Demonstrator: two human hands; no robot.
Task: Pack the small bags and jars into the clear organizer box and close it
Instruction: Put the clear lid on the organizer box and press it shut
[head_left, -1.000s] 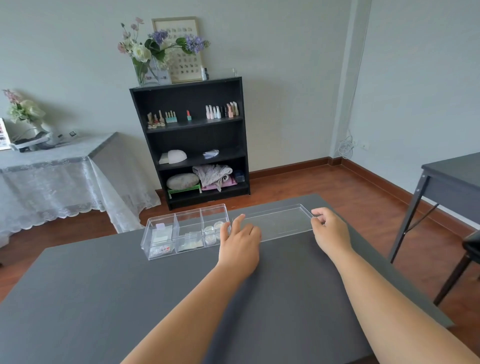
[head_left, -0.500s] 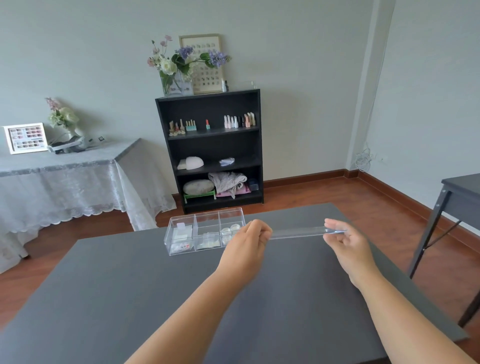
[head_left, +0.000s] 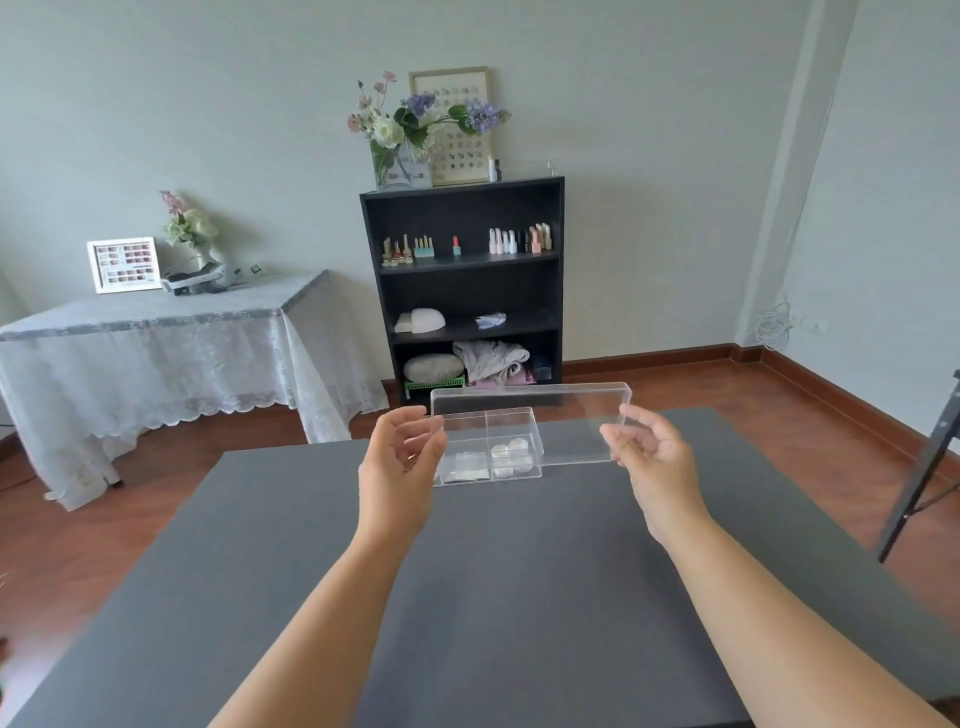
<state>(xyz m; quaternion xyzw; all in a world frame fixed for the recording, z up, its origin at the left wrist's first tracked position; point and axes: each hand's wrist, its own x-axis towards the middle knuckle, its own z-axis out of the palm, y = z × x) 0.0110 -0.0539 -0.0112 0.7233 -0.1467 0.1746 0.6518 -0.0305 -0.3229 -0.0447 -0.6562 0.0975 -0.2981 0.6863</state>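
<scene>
The clear organizer box (head_left: 511, 423) stands near the far edge of the grey table (head_left: 467, 597). Its right compartment holds small white-lidded jars (head_left: 511, 457); the middle one holds small clear bags (head_left: 465, 466). My left hand hides the box's left end. I hold the clear lid (head_left: 571, 415) up in the air, tilted toward me, in front of and partly right of the box. My left hand (head_left: 400, 462) grips the lid's left end and my right hand (head_left: 649, 457) grips its right end.
A black bookshelf (head_left: 467, 291) with nail polish bottles stands against the back wall. A side table with a lace cloth (head_left: 156, 353) is at the left. A dark table leg (head_left: 919, 483) shows at the right edge. Wooden floor surrounds the table.
Both hands picked the lid up from the table beside the box and raised it, tilting it upright toward me. The view has shifted so the box sits more central.
</scene>
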